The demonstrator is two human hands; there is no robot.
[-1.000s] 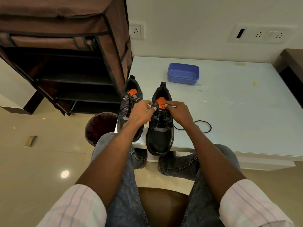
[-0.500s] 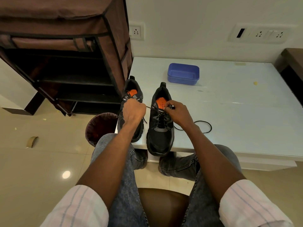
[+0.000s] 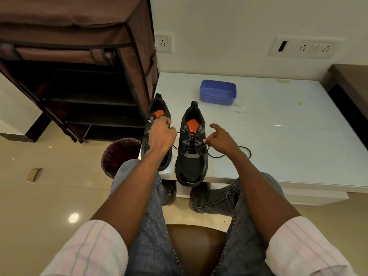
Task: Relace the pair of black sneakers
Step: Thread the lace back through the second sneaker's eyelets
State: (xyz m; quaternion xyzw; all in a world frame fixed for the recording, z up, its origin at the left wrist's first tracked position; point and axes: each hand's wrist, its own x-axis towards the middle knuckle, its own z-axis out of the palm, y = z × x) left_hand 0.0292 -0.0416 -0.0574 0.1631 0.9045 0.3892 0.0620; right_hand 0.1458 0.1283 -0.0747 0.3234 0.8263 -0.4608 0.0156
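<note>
Left hand (image 3: 161,136) has drawn the lace (image 3: 229,154) leftward, gripping it — right hand (image 3: 221,139) now loose-fingered; blue tub (image 3: 218,92) holds nothing visible.

Both forearms bare, reaching forward, sleeves rolled past elbows. Left hand (image 3: 161,136) fisted, knuckles up, just left of the right sneaker (image 3: 192,144), pinching a taut lace end. Right hand (image 3: 221,139) just right of it, index finger raised, remaining fingers loosely curled.

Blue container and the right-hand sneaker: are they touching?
Apart. The head view shows bare white table between the blue container and the heel of the right-hand sneaker.
</note>
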